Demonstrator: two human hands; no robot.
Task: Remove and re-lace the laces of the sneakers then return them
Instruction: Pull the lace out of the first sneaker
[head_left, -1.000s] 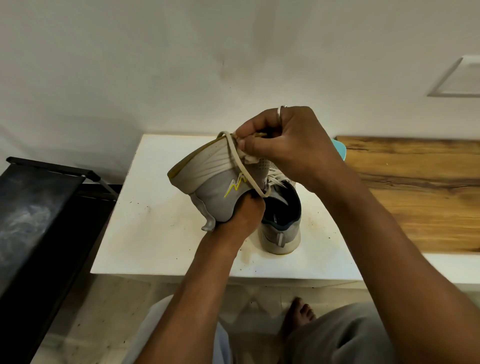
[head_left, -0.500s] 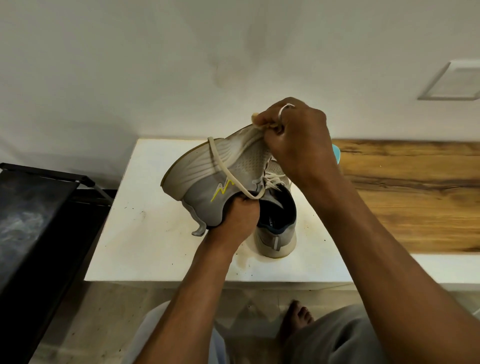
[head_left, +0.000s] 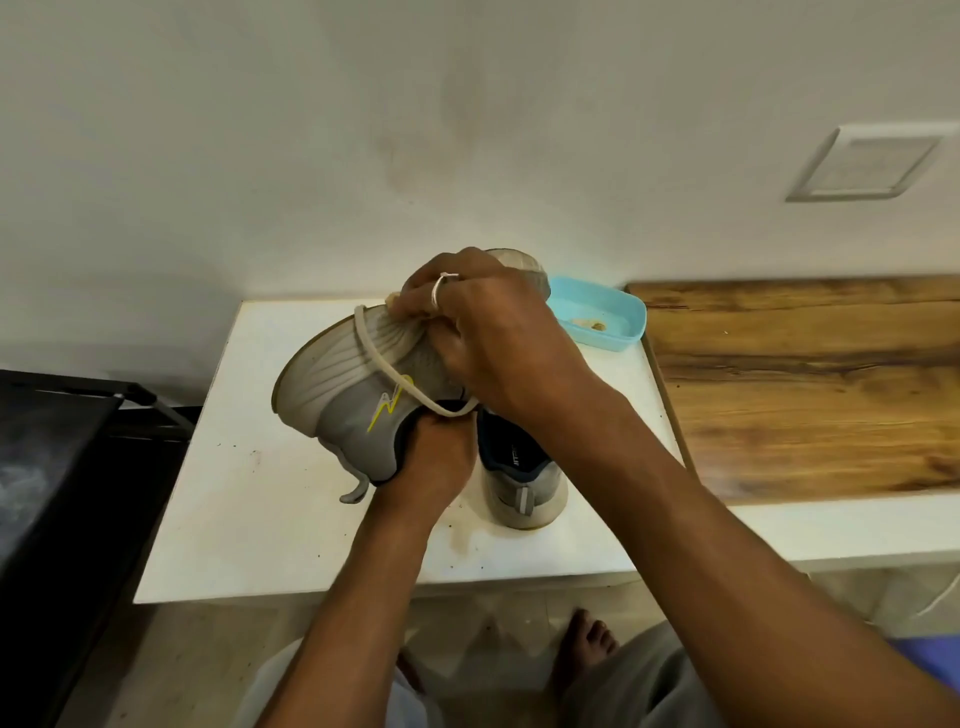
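Note:
A grey sneaker (head_left: 343, 395) with a yellow zigzag mark is held tilted above the white table (head_left: 244, 499), sole facing left. My left hand (head_left: 434, 457) grips it at the heel opening from below. My right hand (head_left: 483, 332) covers the toe end of the upper and pinches the cream lace (head_left: 387, 371), which runs in a loop across the shoe's side down to the collar. The second grey sneaker (head_left: 519, 483) stands on the table just right of my left hand, heel toward me, its front hidden by my right arm.
A light blue tray (head_left: 608, 317) sits at the table's back right corner. A wooden-topped counter (head_left: 810, 384) adjoins on the right. A black rack (head_left: 57, 467) stands to the left. The wall is close behind. My bare foot (head_left: 587, 644) is on the floor below.
My right hand has moved along the shoe's upper toward the toe, drawing the lace with it. The camera view has shifted, bringing the blue tray into sight.

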